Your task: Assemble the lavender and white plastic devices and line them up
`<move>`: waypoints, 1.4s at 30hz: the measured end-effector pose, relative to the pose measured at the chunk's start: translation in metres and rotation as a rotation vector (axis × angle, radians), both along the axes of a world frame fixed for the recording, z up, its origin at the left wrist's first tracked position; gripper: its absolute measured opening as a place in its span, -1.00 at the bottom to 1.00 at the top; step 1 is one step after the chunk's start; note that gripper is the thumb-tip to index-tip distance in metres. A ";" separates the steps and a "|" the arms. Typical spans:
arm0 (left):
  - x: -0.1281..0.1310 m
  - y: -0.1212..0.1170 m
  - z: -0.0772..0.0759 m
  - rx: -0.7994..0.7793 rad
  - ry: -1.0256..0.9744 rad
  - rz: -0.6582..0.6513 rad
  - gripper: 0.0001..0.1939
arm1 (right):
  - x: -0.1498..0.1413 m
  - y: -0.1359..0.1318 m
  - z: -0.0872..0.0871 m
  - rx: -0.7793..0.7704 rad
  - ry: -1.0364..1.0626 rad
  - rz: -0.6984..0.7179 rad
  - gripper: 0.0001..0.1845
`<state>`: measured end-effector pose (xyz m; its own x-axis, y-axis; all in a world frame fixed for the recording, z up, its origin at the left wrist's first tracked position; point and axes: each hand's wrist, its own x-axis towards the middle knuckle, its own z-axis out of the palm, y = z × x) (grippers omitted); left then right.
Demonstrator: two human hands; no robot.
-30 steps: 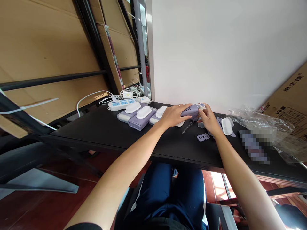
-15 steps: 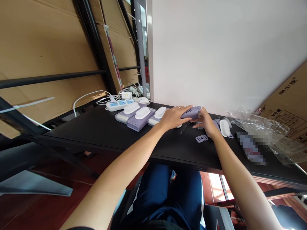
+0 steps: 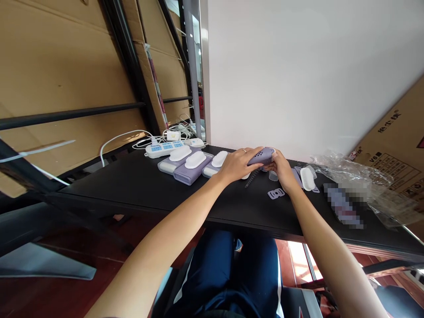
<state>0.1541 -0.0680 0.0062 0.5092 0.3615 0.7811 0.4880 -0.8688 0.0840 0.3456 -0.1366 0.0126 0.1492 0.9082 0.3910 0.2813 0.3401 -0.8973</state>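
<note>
My left hand (image 3: 236,164) is wrapped over the left side of a purple rounded device (image 3: 265,155) with rows of small dark holes, held just above the tabletop. At its right end, the fingers of my right hand (image 3: 282,170) are closed against it; my palm hides part of that end. Under the device lies a dark bristly strip (image 3: 251,179). Closer to me is a flat light-purple plate (image 3: 276,193) with cut-outs. A small clear plastic piece (image 3: 273,176) sits beside my right fingers.
Left of my hands, white oval brushes (image 3: 195,160) rest on purple-and-white cases. Behind them is a white power strip (image 3: 164,149) with tangled cables. To the right lie another white brush (image 3: 307,179), a blurred-out phone-like object (image 3: 342,205), crumpled clear plastic (image 3: 361,170) and a cardboard box (image 3: 394,145).
My right fingers, spread below the device's right end before, have drawn together and up against that end. My left hand keeps its hold. The view has shifted slightly.
</note>
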 end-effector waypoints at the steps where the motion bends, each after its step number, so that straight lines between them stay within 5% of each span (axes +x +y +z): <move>1: -0.001 0.000 0.000 -0.001 0.007 0.005 -0.42 | 0.000 -0.001 -0.002 0.010 -0.058 -0.026 -0.39; 6: -0.002 0.001 0.000 -0.079 0.062 0.013 -0.42 | -0.002 -0.006 -0.008 0.018 -0.237 -0.099 -0.22; 10: -0.006 0.007 0.004 -0.224 -0.106 0.095 -0.40 | 0.002 -0.010 0.000 0.116 -0.278 -0.109 -0.22; 13: -0.012 0.014 0.008 -0.323 -0.229 0.143 -0.41 | 0.012 -0.012 0.008 0.170 -0.380 -0.296 -0.20; 18: -0.013 0.013 0.009 -0.373 -0.204 0.133 -0.41 | 0.024 -0.004 -0.005 -0.097 -1.015 -0.656 -0.62; 26: -0.008 0.006 0.007 -0.411 -0.166 0.093 -0.40 | 0.001 0.001 -0.032 -0.203 -1.401 -0.736 -0.61; 29: -0.008 0.006 0.008 -0.453 -0.230 0.032 -0.41 | 0.001 -0.003 -0.024 -0.218 -1.309 -0.768 -0.65; 32: -0.007 0.007 0.010 -0.575 -0.338 -0.098 -0.43 | 0.013 -0.005 -0.008 -0.164 -0.943 -0.769 -0.64; 37: -0.006 0.009 0.012 -0.846 -0.436 -0.346 -0.34 | 0.030 -0.004 0.009 0.044 -0.041 -0.353 -0.52; 42: -0.006 0.007 0.013 -0.928 -0.408 -0.443 -0.35 | 0.020 -0.002 0.004 0.094 0.110 -0.112 -0.48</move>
<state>0.1481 -0.0607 0.0192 0.5038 0.7434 0.4399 -0.0634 -0.4761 0.8771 0.3654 -0.1383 0.0167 0.2938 0.8439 0.4490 0.2241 0.3958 -0.8906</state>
